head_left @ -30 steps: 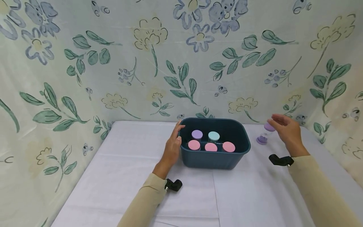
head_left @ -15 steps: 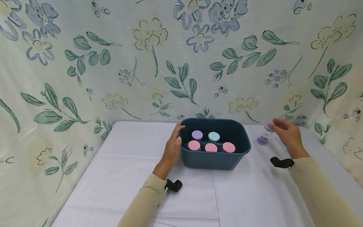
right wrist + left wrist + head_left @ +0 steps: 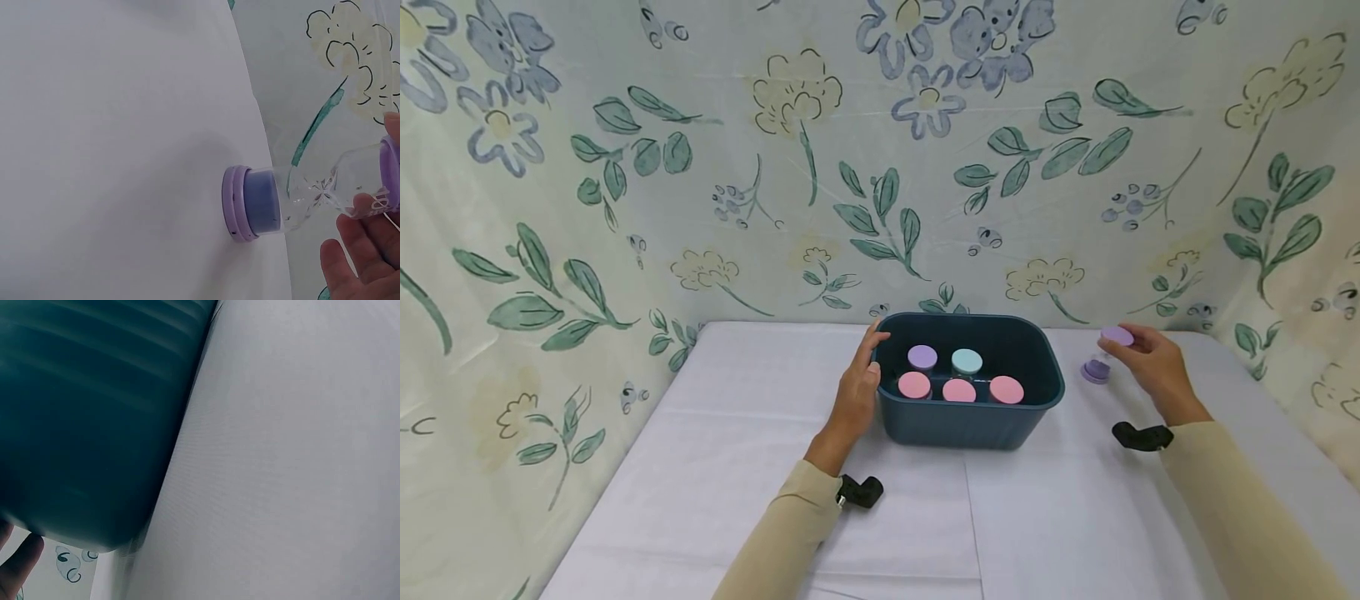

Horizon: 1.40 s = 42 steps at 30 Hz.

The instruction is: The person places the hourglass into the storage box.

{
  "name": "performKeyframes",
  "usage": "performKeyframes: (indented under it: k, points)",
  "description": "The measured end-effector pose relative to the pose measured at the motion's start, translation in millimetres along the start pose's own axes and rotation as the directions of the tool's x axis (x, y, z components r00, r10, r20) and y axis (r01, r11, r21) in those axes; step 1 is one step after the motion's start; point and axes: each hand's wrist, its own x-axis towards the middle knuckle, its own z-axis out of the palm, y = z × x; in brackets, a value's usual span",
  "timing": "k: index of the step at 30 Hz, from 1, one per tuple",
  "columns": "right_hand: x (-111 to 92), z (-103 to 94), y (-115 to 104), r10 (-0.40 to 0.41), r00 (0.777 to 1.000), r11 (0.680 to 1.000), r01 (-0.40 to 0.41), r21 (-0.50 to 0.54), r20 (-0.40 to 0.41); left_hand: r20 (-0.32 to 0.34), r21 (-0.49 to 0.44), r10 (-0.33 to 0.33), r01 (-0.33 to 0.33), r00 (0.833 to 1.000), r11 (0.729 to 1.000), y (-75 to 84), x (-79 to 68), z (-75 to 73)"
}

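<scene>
My right hand [image 3: 1156,372] pinches the top of a sand timer [image 3: 334,178], with thumb and fingers around its purple upper cap [image 3: 1117,336]. The timer is upright near the table's back right, its purple sand [image 3: 261,201] lying in the lower bulb. Against the left end of a dark teal bin [image 3: 958,425] rests my left hand [image 3: 856,392], its fingers extended along the wall and rim. Inside the bin are several round-capped pieces: a purple cap [image 3: 922,357], a light blue cap [image 3: 967,362] and a front row of pink caps [image 3: 958,390].
A white cloth covers the table [image 3: 760,433]. Directly behind the table's back edge hangs a floral curtain [image 3: 820,208]. Each wrist carries a black camera mount; the right one [image 3: 1141,437] sits just above the sleeve cuff.
My right hand has come down slightly and closed its thumb and fingers on the sand timer's cap. The left hand and the bin stay put.
</scene>
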Motion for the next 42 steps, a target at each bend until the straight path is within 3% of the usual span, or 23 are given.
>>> performKeyframes:
  k: [13, 21, 29, 42]
  points:
    - [-0.2, 3.4, 4.3, 0.005, 1.0, 1.0, -0.005, 0.007, 0.011, 0.0, -0.016, 0.027, -0.027, 1.0, 1.0, -0.8, -0.4, -0.8]
    - [2.8, 3.3, 7.9, 0.014, 1.0, 1.0, -0.014, 0.009, 0.022, 0.001, -0.001, 0.01, -0.01, 1.0, 1.0, 0.0, -0.6, -0.9]
    - [-1.4, 4.9, 2.7, 0.014, 1.0, 1.0, -0.015, 0.02, 0.027, 0.001, -0.003, 0.023, -0.023, 1.0, 1.0, -1.0, -0.2, -1.0]
    - [-8.5, 7.1, -11.5, -0.026, 0.999, 0.999, 0.025, 0.031, 0.044, 0.012, 0.006, -0.011, 0.011, 1.0, 1.0, 3.5, -0.6, -2.5]
